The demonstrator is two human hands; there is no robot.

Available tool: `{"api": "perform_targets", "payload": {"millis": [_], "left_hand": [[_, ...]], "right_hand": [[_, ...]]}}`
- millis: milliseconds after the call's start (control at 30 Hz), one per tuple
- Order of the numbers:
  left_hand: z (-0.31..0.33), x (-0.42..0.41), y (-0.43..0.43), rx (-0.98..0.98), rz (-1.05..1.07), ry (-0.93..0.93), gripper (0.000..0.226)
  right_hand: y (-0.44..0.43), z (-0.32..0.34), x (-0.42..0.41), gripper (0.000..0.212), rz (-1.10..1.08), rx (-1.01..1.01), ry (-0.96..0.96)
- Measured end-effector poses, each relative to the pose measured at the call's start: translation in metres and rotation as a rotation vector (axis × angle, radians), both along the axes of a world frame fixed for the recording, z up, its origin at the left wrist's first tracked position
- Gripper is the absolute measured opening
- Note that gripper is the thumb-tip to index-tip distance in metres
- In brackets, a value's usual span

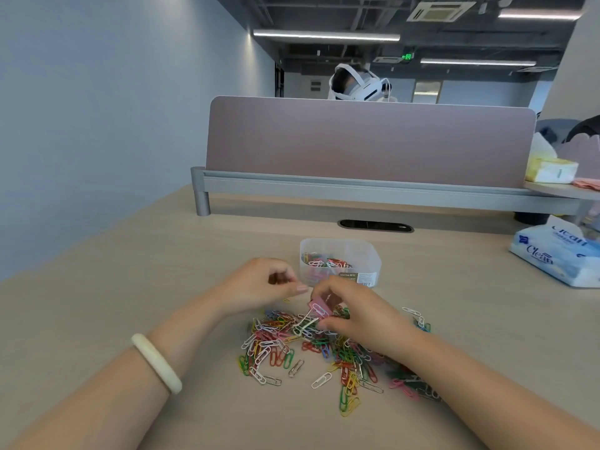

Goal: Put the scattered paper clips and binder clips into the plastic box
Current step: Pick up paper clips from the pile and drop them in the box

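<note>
A clear plastic box [370, 251] stands on the desk just beyond my hands, with several coloured paper clips in it. A pile of coloured paper clips [282, 345] lies scattered on the desk in front of me. My right hand [354, 313] is over the pile and pinches a pink binder clip [319, 307] with white paper clips dangling from it. My left hand [263, 284] hovers just left of the box, fingers curled, thumb pointing toward the binder clip; whether anything is in it I cannot tell. A white bangle [156, 362] is on my left wrist.
A pack of tissues [555, 254] lies at the right. A mauve desk divider [370, 141] on a grey rail closes off the back, with a cable slot [375, 226] before it. A person wearing a headset [357, 82] sits behind the divider. A yellow pack [552, 170] sits on the neighbouring shelf.
</note>
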State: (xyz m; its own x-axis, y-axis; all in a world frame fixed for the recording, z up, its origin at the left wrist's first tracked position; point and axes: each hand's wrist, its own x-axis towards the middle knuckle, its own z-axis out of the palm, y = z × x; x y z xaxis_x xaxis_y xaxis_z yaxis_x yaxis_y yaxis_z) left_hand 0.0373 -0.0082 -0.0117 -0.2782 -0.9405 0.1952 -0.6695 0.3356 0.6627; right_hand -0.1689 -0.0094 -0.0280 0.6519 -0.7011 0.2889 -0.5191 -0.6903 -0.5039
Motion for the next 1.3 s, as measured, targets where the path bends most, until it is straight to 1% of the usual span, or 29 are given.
{"api": "perform_targets", "payload": {"millis": [67, 133, 200, 233, 300, 333, 400, 433, 500, 567, 600, 700, 733, 767, 833, 967, 1067, 1167, 1233, 1300], "left_hand": [[0.003, -0.006, 0.005, 0.065, -0.097, -0.002, 0.007], [0.001, -0.009, 0.005, 0.063, -0.13, -0.037, 0.004], [-0.003, -0.011, 0.004, 0.009, -0.119, -0.111, 0.013], [-0.004, -0.011, 0.003, -0.016, -0.1, -0.141, 0.014], [-0.005, -0.01, 0.001, -0.095, -0.043, -0.183, 0.005], [-0.005, -0.009, 0.001, -0.168, -0.014, -0.224, 0.006], [-0.004, -0.009, -0.001, -0.342, 0.011, -0.363, 0.011], [-0.004, -0.009, -0.001, -0.416, 0.01, -0.411, 0.011], [-0.006, -0.008, -0.001, -0.466, 0.009, -0.419, 0.013], [-0.006, -0.005, -0.003, -0.434, -0.002, -0.436, 0.013], [-0.007, -0.002, -0.004, -0.407, 0.008, -0.41, 0.012], [0.002, 0.02, -0.013, -0.28, 0.169, -0.11, 0.01], [0.004, 0.031, -0.016, -0.247, 0.236, -0.061, 0.011], [0.005, 0.042, -0.018, -0.223, 0.3, -0.065, 0.013], [0.002, 0.062, -0.023, -0.18, 0.396, -0.096, 0.016], [-0.014, 0.069, -0.032, -0.089, 0.464, -0.183, 0.012], [-0.024, 0.063, -0.037, -0.067, 0.509, -0.146, 0.017], [-0.027, 0.064, -0.038, -0.041, 0.512, -0.194, 0.021], [-0.028, 0.067, -0.039, -0.038, 0.504, -0.215, 0.02], [-0.028, 0.068, -0.038, -0.018, 0.482, -0.223, 0.021]], "right_hand": [[0.002, 0.002, -0.003, 0.024, -0.054, -0.034, -0.038], [0.002, 0.002, -0.005, 0.022, -0.085, -0.045, -0.098], [0.002, 0.001, -0.005, 0.027, -0.101, -0.042, -0.132], [0.002, 0.0, -0.004, 0.031, -0.1, -0.035, -0.132], [0.001, -0.002, -0.004, 0.045, -0.085, -0.008, -0.101], [0.0, -0.002, -0.005, 0.057, -0.078, 0.005, -0.083], [-0.004, -0.004, -0.01, 0.08, -0.088, 0.027, -0.067], [-0.006, -0.004, -0.012, 0.085, -0.097, 0.036, -0.071], [-0.008, -0.006, -0.015, 0.087, -0.109, 0.047, -0.089], [-0.009, -0.007, -0.016, 0.079, -0.12, 0.069, -0.108], [-0.01, -0.008, -0.017, 0.071, -0.124, 0.073, -0.111], [-0.014, -0.009, -0.017, 0.036, -0.125, 0.036, -0.089], [-0.015, -0.009, -0.016, 0.027, -0.124, 0.023, -0.065], [-0.015, -0.008, -0.013, 0.024, -0.117, 0.014, -0.033], [-0.015, -0.004, -0.003, 0.03, -0.076, 0.025, 0.05], [-0.018, 0.0, 0.03, 0.048, 0.056, 0.127, 0.219], [-0.021, -0.002, 0.045, 0.057, 0.107, 0.135, 0.297], [-0.016, -0.007, 0.046, 0.059, 0.173, 0.154, 0.363], [-0.01, -0.01, 0.042, 0.062, 0.223, 0.118, 0.415], [-0.006, -0.011, 0.034, 0.059, 0.244, 0.113, 0.399]]}}
